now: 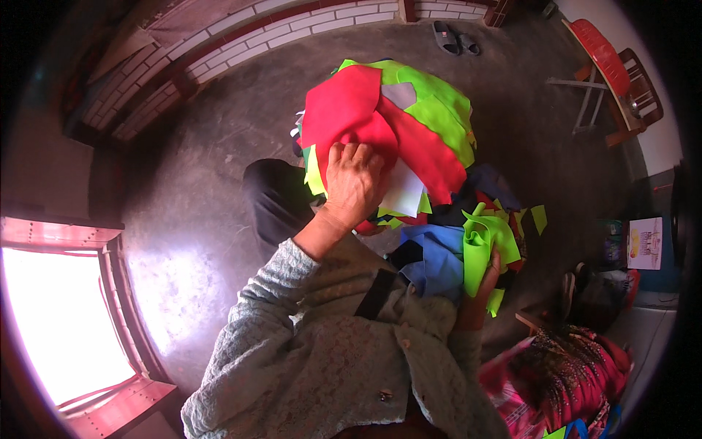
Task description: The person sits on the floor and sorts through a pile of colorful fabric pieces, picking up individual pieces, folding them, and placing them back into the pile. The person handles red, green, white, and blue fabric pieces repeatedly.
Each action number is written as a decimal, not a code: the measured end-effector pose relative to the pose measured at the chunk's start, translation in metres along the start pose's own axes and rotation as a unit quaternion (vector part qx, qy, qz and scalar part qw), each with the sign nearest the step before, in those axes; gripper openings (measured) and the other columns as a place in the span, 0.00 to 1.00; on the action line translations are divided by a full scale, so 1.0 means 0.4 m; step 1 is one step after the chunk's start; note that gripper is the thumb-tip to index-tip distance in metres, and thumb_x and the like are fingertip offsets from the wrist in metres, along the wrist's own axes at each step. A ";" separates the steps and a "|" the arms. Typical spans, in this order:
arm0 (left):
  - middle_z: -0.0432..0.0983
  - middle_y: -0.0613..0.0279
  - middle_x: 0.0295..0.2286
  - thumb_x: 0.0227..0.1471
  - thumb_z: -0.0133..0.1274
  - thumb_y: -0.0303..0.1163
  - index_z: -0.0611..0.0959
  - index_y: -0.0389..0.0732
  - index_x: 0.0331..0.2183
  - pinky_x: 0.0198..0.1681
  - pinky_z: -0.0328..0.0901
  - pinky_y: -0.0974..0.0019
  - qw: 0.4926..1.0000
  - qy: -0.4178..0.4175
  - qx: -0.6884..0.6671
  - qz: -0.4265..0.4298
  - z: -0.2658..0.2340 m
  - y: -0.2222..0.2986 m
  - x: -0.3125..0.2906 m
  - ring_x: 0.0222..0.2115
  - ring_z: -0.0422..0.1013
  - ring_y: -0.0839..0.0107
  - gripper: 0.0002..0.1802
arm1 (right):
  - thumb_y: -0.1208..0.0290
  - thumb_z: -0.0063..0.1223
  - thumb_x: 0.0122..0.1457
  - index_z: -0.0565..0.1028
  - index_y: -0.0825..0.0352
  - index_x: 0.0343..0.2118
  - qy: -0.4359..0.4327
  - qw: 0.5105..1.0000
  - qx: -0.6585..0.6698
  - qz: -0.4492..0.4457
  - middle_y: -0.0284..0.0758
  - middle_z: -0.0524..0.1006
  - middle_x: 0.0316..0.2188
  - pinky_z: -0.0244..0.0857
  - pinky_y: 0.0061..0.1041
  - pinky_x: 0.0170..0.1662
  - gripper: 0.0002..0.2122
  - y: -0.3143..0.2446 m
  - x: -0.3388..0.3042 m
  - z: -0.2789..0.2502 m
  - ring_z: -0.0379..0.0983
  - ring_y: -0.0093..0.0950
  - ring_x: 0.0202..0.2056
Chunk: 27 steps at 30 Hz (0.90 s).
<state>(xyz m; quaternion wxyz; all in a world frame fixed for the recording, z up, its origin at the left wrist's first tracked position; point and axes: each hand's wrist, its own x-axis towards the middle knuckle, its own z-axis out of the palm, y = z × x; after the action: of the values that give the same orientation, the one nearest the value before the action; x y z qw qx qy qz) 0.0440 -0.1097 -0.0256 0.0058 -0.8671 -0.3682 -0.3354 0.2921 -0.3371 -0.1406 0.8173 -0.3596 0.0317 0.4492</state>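
A big heap of fabric pieces lies in front of me, with red fabric (344,102) over its top and lime-green fabric (442,110) along its far right side. My left hand (353,183) is closed, its curled fingers gripping the red fabric at the near side of the heap. To the right, my right hand (491,274) is closed around a crumpled lime-green cloth piece (479,249); some of its fingers are hidden by the cloth. Blue fabric (433,256) lies just left of that hand. A white piece (404,189) sticks out from under the red.
Grey sandals (455,40) lie on the concrete floor (212,161) near the brick-patterned wall (285,33). A red chair (599,55) stands at the far right. Patterned pink cloth (563,366) lies at the near right. A bright opening (62,322) is at the left.
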 end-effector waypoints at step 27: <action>0.55 0.49 0.57 0.48 0.45 0.62 0.69 0.41 0.53 0.60 0.42 0.44 0.995 -0.088 0.008 -0.044 0.094 -0.070 0.145 0.60 0.47 0.51 0.40 | 0.76 0.54 0.49 0.69 0.69 0.47 0.059 0.958 -0.225 -0.168 0.36 0.72 0.43 0.63 0.28 0.47 0.20 0.030 -0.014 0.098 0.69 0.31 0.44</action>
<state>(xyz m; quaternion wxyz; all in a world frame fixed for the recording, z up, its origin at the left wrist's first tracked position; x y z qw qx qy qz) 0.0771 -0.0428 -0.0276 -0.0347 -0.8763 -0.4075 -0.2548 0.2690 -0.3130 -0.1164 0.7756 -0.5603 -0.0825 0.2786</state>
